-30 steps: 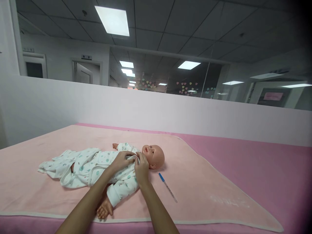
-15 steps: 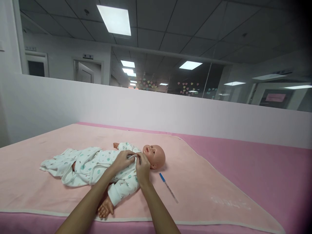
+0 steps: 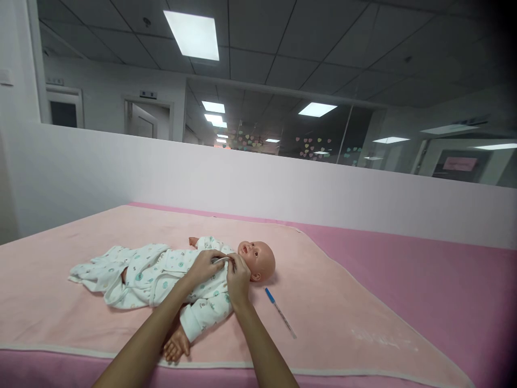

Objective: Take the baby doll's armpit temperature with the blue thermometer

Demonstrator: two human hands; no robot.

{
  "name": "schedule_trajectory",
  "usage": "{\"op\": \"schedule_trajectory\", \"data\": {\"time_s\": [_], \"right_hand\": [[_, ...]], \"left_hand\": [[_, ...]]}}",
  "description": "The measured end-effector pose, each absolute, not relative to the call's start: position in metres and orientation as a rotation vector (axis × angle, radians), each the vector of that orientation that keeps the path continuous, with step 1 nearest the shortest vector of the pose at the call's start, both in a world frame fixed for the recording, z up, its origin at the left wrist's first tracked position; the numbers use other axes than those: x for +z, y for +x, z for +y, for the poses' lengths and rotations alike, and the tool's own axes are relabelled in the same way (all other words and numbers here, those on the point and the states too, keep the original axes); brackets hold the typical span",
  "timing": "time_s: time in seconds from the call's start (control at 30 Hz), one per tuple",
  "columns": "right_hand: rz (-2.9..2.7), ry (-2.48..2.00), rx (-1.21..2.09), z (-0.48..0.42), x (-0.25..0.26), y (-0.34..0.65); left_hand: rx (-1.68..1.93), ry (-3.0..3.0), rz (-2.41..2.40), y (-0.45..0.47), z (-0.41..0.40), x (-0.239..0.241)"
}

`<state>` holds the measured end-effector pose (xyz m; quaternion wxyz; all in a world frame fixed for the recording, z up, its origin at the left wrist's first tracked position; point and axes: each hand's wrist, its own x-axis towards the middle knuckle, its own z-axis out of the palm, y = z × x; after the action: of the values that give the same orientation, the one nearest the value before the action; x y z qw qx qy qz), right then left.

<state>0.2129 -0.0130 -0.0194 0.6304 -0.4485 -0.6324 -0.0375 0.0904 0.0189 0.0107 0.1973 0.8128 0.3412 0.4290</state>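
Note:
A baby doll point(image 3: 263, 261) lies on its back, head to the right, dressed in a white baby outfit point(image 3: 205, 312) printed with small green figures. Both of my hands meet at the upper chest, just below the doll's chin. My left hand point(image 3: 205, 266) pinches the edge of the outfit near the neckline. Close beside it, my right hand point(image 3: 238, 276) grips the same edge with fingers bent. The fastening between my fingertips is too small to make out. One doll hand point(image 3: 176, 345) sticks out of the near sleeve, palm up.
A pen with a blue cap point(image 3: 280, 312) lies right of the doll's head. Beneath everything is a peach-pink cloth point(image 3: 331, 323) with a pale border, over a darker pink surface point(image 3: 424, 269). A low white wall point(image 3: 283, 186) with glass above stands behind.
The view has shifted very slightly. Both hands stay at the neckline, with only tiny finger movement; the doll and pen lie as before.

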Motion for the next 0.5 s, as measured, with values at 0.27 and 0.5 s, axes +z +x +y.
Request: {"op": "schedule_trajectory", "data": {"time_s": [0.27, 0.5], "right_hand": [[-1.427, -1.066, -0.061, -0.0114, -0.0189, 0.214], [-1.44, -1.072, -0.047, -0.011, -0.0183, 0.2139]], "left_hand": [[1.213, 2.237, 0.894, 0.0909, 0.0185, 0.0095], [1.219, 2.17, 0.817, 0.0901, 0.0127, 0.0121]]}}
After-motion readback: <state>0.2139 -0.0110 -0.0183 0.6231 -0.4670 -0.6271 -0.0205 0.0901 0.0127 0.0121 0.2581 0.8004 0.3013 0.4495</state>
